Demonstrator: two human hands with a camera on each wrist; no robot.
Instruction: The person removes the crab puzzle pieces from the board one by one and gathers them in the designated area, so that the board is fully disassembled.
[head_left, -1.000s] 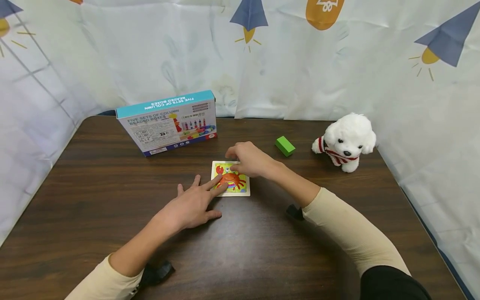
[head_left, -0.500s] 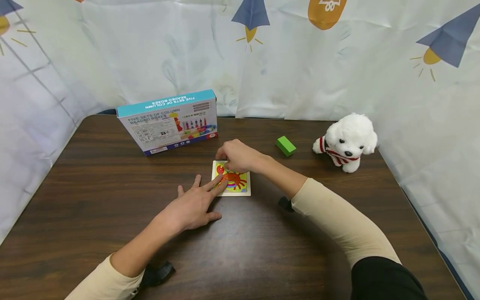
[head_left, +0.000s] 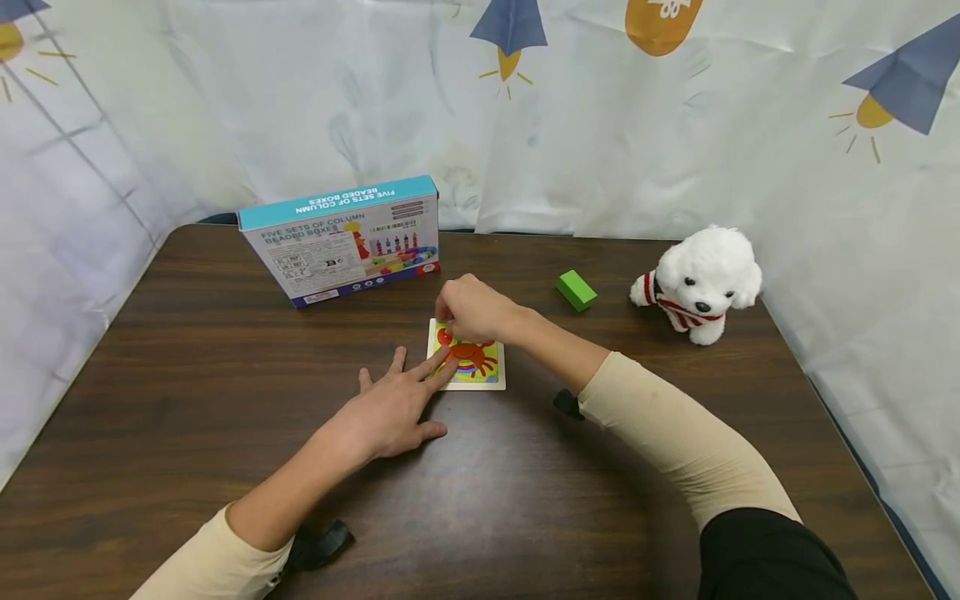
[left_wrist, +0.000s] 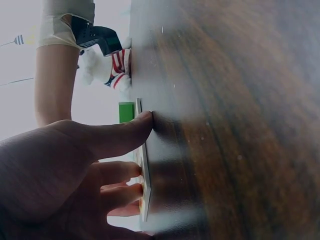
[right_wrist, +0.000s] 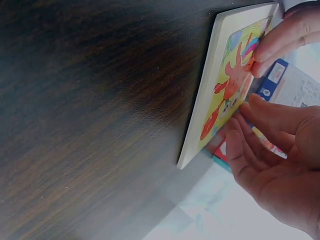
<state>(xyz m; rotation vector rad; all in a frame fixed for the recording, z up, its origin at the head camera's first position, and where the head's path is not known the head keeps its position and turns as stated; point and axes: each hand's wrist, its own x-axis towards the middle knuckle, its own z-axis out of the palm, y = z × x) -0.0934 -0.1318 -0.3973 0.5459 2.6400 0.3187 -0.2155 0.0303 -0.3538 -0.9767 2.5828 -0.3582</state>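
A small square crab puzzle (head_left: 477, 363) with a pale wooden border lies flat on the dark table, its red crab on a yellow ground. My left hand (head_left: 390, 410) is spread over its lower left corner, two fingertips resting on the picture. Over the top left part bends my right hand (head_left: 480, 310), thumb and fingers down at the picture and hiding that corner. In the right wrist view the fingers (right_wrist: 239, 155) are loosely bent, with a gap to the thumb and nothing visible held between them. The puzzle's edge (left_wrist: 145, 185) shows thin in the left wrist view.
Behind the puzzle, to the left, stands a toy box (head_left: 345, 242) with a blue top. A green block (head_left: 576, 291) lies to the right, and beyond it sits a white plush dog (head_left: 708, 279). A white printed curtain (head_left: 570, 133) hangs behind the table (head_left: 525, 483).
My right hand has moved left across the puzzle, from its upper right to its upper left. The left hand has stayed on the lower left corner. The whole head view has shifted slightly.
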